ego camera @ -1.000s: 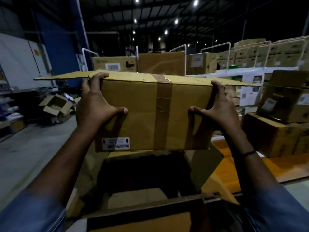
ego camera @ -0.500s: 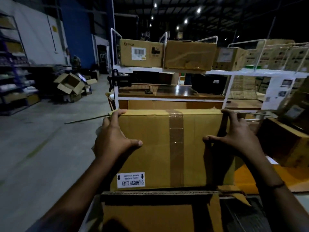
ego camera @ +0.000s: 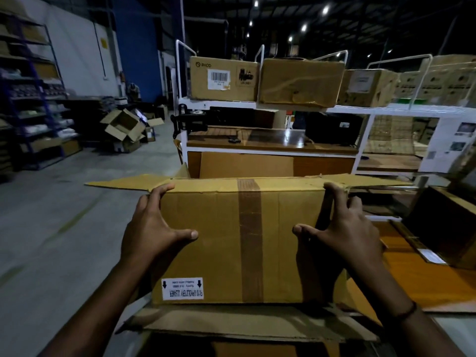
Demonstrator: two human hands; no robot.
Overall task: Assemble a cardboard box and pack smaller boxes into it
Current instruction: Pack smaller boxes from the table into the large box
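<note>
A brown cardboard box [ego camera: 226, 243] with a strip of brown tape down its middle and a white label near its lower left fills the centre of the head view. Its side flaps stick out flat to the left and right at the top edge. My left hand [ego camera: 152, 228] grips its left side, fingers curled over the top edge and thumb pressed on the front face. My right hand [ego camera: 345, 228] grips the right side the same way. Below it lies the flap of a larger cardboard box [ego camera: 252, 323], whose inside is hidden.
A white shelving cart [ego camera: 283, 106] stands just behind, carrying several cardboard boxes on top and a wooden shelf below. An orange table surface [ego camera: 425, 276] with more boxes lies to the right. Open floor and a pile of empty boxes [ego camera: 123, 130] lie to the left.
The box came down from chest height to sit low over the larger box's flap. Both hands kept their grip on its sides throughout, and its side flaps show again now.
</note>
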